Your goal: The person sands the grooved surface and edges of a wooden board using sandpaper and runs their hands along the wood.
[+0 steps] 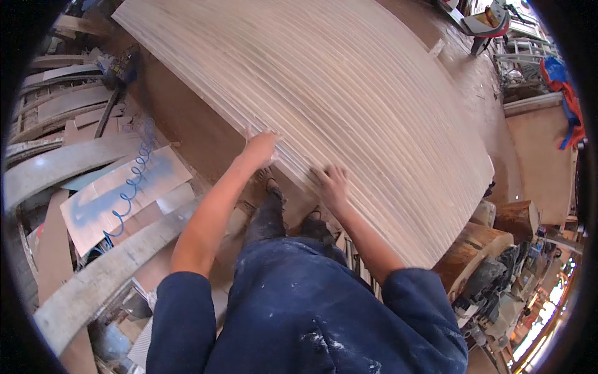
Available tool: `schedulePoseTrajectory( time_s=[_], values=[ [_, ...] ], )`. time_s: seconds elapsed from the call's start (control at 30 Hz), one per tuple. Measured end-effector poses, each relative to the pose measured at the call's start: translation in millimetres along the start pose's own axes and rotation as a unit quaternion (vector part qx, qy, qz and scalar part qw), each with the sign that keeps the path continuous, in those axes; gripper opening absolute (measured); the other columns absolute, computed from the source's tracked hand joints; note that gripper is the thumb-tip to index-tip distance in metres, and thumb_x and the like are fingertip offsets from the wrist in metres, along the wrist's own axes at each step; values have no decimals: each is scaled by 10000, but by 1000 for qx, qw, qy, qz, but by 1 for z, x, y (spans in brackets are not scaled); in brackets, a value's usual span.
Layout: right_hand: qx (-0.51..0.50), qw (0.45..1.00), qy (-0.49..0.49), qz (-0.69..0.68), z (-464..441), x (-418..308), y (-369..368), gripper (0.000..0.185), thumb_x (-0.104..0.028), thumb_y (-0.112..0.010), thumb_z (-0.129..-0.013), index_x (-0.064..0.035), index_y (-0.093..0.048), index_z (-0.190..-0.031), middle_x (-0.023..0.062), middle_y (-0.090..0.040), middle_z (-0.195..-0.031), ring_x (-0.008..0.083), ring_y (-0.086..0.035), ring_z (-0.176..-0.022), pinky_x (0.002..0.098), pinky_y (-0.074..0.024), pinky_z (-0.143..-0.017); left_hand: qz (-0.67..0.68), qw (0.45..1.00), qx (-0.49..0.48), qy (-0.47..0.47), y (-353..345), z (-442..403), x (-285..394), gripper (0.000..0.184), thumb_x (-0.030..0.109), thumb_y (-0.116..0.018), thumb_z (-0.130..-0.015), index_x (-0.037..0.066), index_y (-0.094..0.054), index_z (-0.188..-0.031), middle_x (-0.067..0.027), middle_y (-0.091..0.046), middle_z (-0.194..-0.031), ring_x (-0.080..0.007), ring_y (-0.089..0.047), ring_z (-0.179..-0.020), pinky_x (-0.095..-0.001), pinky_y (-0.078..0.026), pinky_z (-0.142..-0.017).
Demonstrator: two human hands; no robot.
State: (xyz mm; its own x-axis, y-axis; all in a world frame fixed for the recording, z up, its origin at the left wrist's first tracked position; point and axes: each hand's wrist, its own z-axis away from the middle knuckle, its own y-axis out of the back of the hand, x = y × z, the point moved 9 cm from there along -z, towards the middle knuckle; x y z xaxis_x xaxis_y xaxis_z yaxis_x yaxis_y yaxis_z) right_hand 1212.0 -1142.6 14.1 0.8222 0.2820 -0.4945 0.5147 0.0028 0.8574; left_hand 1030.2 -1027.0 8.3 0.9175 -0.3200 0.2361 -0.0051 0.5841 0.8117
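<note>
A large, pale panel of narrow ribbed wooden slats (374, 118) stretches out in front of me, its near edge running diagonally past both hands. My left hand (260, 148) is at that edge, fingers bent and pressed together, with something whitish around the fingertips that I cannot make out. To its right, my right hand (333, 182) rests on the slats close to the same edge. Its thumb and fingers are apart and slightly blurred, and nothing shows in them.
On the left lie curved grey boards (118, 262), a blue-stained cardboard sheet (128, 193) and a coiled blue hose (134, 177). Cut logs (476, 249) stand at the right, below a leaning plywood sheet (543, 159). A motorbike part (486, 22) shows at the top right.
</note>
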Motion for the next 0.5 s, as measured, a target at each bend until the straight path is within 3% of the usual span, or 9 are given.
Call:
schedulePoseTrajectory(
  time_s=[0.1,0.17,0.23,0.3,0.37,0.43,0.5],
  values=[
    [12,998,52,24,-120,-56,-44,501,-329,-732,-711,-165,-667,-1181,106,-544,-978,300,-560,-993,457,-398,-912,49,999,-6,-5,2,2,-33,560,164,-602,-882,192,-534,-1438,-105,-561,-1430,-272,-469,-1377,-679,-73,-1177],
    [27,999,35,22,-164,-69,-76,467,-343,-747,-704,-166,-684,-1131,94,-550,-961,288,-562,-979,453,-398,-907,42,982,183,-5,21,6,-67,532,188,-622,-875,168,-567,-1404,-99,-561,-1425,-240,-430,-1412,-658,-79,-1177],
    [47,998,9,30,-170,-68,-74,434,-358,-761,-696,-167,-700,-1081,83,-556,-944,276,-563,-966,450,-397,-902,-1,984,177,9,27,-2,-100,606,223,-629,-868,155,-512,-1458,-108,-479,-1505,-275,-376,-1446,-665,-62,-1179],
    [-9,1000,-12,-22,-126,-57,-45,506,-317,-762,-727,-155,-665,-1197,100,-564,-984,298,-565,-997,457,-399,-960,-72,969,225,67,44,-10,-136,654,255,-624,-875,153,-456,-1499,-108,-359,-1595,-332,-300,-1484,-688,-47,-1174],
    [12,999,-30,0,-45,-20,-20,564,-387,-792,-736,-174,-668,-1243,84,-569,-989,282,-570,-958,449,-399,-943,-80,980,170,62,56,-23,-149,668,267,-623,-880,158,-436,-1512,-105,-318,-1618,-353,-276,-1493,-699,-42,-1172],
    [22,996,-55,62,25,3,22,446,-336,-817,-688,-169,-747,-1096,19,-565,-819,225,-573,-808,396,-405,-778,-87,987,117,67,72,-31,-156,684,280,-621,-884,163,-416,-1525,-103,-276,-1640,-374,-251,-1501,-709,-38,-1169],
    [10,992,-97,79,60,10,52,426,-324,-825,-677,-163,-762,-1066,11,-556,-773,224,-571,-784,395,-407,-778,-77,995,2,71,70,-38,-158,675,276,-609,-895,156,-410,-1528,-100,-268,-1644,-355,-236,-1511,-719,-41,-1169]
  ],
)
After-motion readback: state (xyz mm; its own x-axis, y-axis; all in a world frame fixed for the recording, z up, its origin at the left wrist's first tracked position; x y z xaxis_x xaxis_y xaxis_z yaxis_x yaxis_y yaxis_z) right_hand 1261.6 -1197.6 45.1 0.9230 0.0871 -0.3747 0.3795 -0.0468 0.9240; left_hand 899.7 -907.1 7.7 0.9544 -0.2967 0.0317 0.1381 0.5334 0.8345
